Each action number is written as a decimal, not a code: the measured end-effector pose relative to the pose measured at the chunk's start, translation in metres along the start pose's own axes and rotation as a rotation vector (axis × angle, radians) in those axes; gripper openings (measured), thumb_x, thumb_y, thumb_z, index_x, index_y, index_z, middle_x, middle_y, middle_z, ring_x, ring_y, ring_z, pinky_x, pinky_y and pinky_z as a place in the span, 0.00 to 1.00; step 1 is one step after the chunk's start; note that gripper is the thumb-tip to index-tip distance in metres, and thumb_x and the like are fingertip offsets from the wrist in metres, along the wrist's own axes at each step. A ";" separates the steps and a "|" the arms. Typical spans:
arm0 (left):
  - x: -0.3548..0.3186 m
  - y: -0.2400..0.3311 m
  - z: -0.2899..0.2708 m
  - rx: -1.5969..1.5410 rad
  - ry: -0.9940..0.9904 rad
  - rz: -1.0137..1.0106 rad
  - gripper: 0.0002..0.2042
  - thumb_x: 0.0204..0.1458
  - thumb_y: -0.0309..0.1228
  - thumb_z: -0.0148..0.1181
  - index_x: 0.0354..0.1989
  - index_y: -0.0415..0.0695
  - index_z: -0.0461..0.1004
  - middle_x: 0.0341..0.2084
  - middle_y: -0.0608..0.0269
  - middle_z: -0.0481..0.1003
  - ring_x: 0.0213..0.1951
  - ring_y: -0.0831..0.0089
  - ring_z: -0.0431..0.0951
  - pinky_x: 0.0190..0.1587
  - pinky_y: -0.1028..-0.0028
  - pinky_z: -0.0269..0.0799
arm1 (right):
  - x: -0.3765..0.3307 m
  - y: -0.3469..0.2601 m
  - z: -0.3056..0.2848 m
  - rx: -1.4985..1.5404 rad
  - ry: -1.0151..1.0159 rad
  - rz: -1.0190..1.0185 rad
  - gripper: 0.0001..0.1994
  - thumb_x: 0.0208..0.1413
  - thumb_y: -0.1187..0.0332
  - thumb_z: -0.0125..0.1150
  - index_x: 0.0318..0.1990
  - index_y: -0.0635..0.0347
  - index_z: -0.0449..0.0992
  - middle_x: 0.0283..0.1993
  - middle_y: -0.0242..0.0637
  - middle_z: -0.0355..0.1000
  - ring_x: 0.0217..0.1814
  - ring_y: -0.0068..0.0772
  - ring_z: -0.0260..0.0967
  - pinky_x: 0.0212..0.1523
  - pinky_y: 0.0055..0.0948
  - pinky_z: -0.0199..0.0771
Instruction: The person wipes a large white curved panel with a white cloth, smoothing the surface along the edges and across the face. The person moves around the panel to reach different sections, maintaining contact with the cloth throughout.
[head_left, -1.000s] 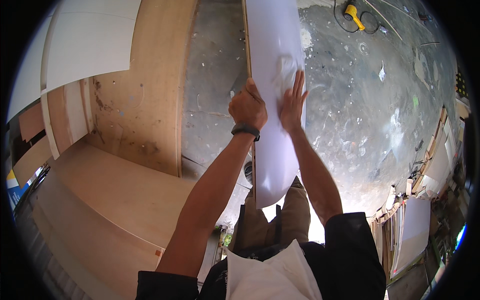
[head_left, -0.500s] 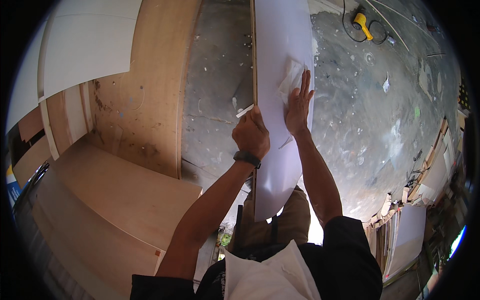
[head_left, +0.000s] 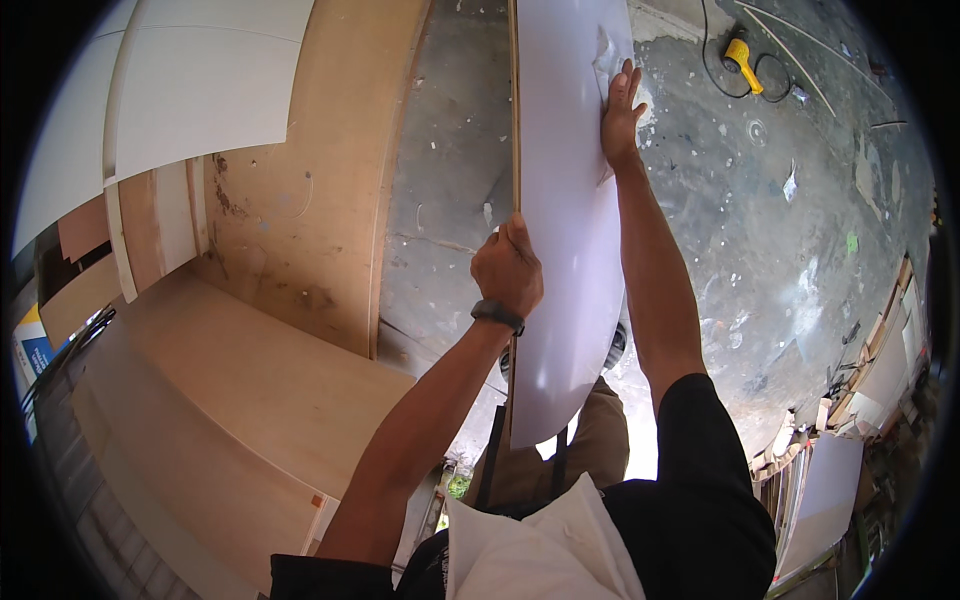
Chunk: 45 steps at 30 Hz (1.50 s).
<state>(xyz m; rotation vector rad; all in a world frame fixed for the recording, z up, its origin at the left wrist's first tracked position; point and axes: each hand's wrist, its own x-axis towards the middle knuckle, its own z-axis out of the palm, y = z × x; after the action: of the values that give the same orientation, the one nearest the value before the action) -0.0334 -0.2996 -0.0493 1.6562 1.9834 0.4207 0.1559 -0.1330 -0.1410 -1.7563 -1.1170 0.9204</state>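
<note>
A long glossy white panel with a thin brown edge runs away from me, tilted, its near end over my legs. My left hand, a dark band at its wrist, is closed around the panel's left edge. A small white bit shows beside its fingers; what it belongs to is hidden. Farther out, my right hand lies against the panel's right side with fingers stretched. Just beyond those fingers, against the panel, is a crumpled whitish piece, like thin cloth or film; I cannot tell which.
Large plywood sheets and white boards stand at the left. On the stained concrete floor at far right lies a yellow power tool with a black cord. Offcuts and boards lean at the lower right.
My right hand has slid away from me along the panel, the whitish piece moving with it. The left hand keeps its grip on the edge. The view has shifted slightly.
</note>
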 end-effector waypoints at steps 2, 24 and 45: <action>0.003 0.004 0.004 0.010 0.024 0.003 0.27 0.75 0.44 0.37 0.32 0.39 0.78 0.23 0.44 0.78 0.27 0.43 0.80 0.32 0.49 0.76 | -0.023 0.003 -0.008 -0.080 0.021 -0.030 0.39 0.74 0.40 0.18 0.81 0.61 0.37 0.86 0.49 0.28 0.88 0.47 0.19 0.79 0.60 0.08; -0.007 -0.008 0.003 -0.035 0.024 -0.006 0.22 0.73 0.44 0.42 0.35 0.41 0.76 0.24 0.47 0.77 0.24 0.44 0.79 0.28 0.50 0.74 | -0.080 -0.009 -0.007 -0.157 -0.131 -0.163 0.38 0.74 0.41 0.15 0.81 0.57 0.35 0.86 0.45 0.28 0.88 0.44 0.18 0.80 0.58 0.08; 0.002 0.011 -0.009 0.021 0.018 -0.097 0.32 0.74 0.49 0.32 0.36 0.39 0.82 0.31 0.40 0.82 0.36 0.37 0.82 0.43 0.46 0.77 | -0.383 -0.034 -0.017 -0.410 -0.111 -0.106 0.41 0.73 0.39 0.18 0.81 0.61 0.40 0.85 0.56 0.31 0.86 0.65 0.23 0.76 0.72 0.12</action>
<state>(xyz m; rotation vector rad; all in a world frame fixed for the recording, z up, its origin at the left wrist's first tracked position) -0.0303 -0.2942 -0.0362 1.5665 2.0775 0.3817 0.0322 -0.4861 -0.0500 -1.9636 -1.5408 0.7689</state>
